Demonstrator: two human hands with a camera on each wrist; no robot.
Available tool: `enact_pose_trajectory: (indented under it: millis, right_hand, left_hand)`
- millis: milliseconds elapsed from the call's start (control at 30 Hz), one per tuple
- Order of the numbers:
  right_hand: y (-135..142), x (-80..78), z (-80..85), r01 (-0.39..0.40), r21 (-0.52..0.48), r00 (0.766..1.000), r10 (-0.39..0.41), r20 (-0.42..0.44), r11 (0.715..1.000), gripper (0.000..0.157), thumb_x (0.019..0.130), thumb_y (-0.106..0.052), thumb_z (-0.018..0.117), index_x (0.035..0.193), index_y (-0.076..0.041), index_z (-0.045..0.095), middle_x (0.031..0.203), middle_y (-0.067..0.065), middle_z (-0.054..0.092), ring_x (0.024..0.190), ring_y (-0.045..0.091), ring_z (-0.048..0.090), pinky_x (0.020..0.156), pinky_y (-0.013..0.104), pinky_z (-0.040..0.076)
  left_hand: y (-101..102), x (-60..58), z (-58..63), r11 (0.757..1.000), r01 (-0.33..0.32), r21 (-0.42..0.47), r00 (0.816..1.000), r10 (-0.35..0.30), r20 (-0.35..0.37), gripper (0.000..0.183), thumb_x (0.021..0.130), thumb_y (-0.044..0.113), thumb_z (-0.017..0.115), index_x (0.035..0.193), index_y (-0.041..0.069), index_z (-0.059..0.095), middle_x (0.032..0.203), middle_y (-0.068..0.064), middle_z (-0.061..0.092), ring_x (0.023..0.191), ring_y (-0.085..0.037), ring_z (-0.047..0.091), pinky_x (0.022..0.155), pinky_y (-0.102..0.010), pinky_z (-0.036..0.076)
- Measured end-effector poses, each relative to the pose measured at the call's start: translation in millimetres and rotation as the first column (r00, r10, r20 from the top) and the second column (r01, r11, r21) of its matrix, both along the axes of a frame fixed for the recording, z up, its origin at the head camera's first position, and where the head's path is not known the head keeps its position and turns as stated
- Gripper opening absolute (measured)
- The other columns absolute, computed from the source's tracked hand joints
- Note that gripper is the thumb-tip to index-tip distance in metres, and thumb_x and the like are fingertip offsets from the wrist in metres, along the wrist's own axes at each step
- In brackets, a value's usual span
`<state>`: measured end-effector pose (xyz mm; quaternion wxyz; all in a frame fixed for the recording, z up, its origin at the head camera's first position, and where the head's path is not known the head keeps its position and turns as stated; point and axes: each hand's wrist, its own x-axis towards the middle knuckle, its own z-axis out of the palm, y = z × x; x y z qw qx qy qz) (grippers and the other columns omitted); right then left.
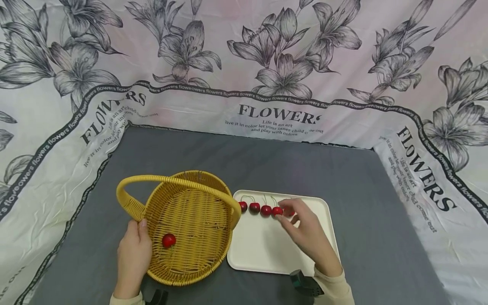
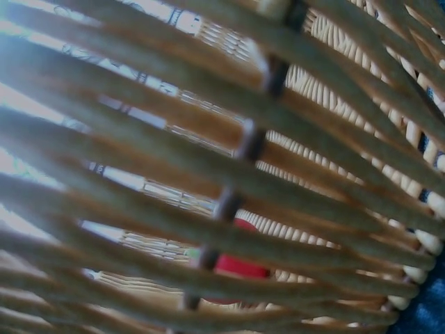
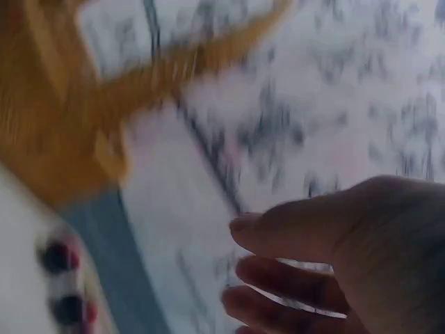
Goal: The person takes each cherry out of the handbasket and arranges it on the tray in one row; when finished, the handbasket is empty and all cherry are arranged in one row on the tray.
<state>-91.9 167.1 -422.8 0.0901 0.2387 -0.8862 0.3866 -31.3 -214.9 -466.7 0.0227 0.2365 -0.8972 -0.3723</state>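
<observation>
My left hand [image 1: 133, 253] grips the left side of a yellow wicker basket [image 1: 198, 228], thumb over the rim below the handle. One red cherry [image 1: 169, 240] lies inside it. Through the weave, the left wrist view shows a red patch of that cherry [image 2: 240, 268]. Right of the basket is a cream tray [image 1: 267, 250], with several dark red stemmed cherries [image 1: 254, 208] in a row along its far side. Over the row's right end hovers my right hand [image 1: 309, 232], thumb and fingers apart, partly hiding a cherry. Its fingers [image 3: 278, 233] hold nothing in the blurred right wrist view.
The basket's tall arched handle [image 1: 175, 181] leans over the tray's left edge. Dark grey cloth [image 1: 267, 161] covers the table. White flower-printed fabric [image 1: 213, 106] rises at the back and both sides.
</observation>
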Motion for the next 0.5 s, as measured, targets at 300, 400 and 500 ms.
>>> enact_pose_trajectory:
  millis: [300,400,500]
  right_hand:
    - [-121,19.7,54.6,-0.673,0.176,0.738,0.667,0.102,0.718,0.018,0.094,-0.019,0.062,0.112,-0.016,0.06,0.102,-0.007,0.061,0.09,0.001,0.056,0.081,0.01,0.043]
    - [-165,11.5,54.3,-0.687,0.37,0.718,0.665,0.207,0.626,0.021,0.094,-0.025,0.062,0.114,-0.017,0.06,0.103,-0.009,0.061,0.088,-0.001,0.055,0.078,0.007,0.04]
    - [-205,-3.1,42.4,-0.66,0.49,0.743,0.592,0.313,0.569,0.022,0.093,-0.027,0.064,0.113,-0.019,0.061,0.1,-0.009,0.062,0.082,0.0,0.054,0.069,0.011,0.041]
  left_hand:
    - [2,-1.0,3.8,1.0,-0.022,-0.004,0.999,0.022,-0.026,0.047,0.104,0.041,0.022,0.097,0.001,0.045,0.066,-0.011,0.038,0.051,-0.024,0.038,0.048,-0.034,0.029]
    - [1,-0.2,3.9,0.999,-0.028,0.026,1.0,0.028,0.005,0.051,0.103,0.045,0.019,0.101,0.001,0.045,0.068,-0.012,0.039,0.053,-0.025,0.04,0.049,-0.034,0.03]
    - [1,2.0,3.1,0.998,-0.021,0.059,0.999,0.019,0.048,0.056,0.102,0.05,0.015,0.104,0.002,0.044,0.072,-0.013,0.041,0.057,-0.026,0.043,0.051,-0.034,0.032]
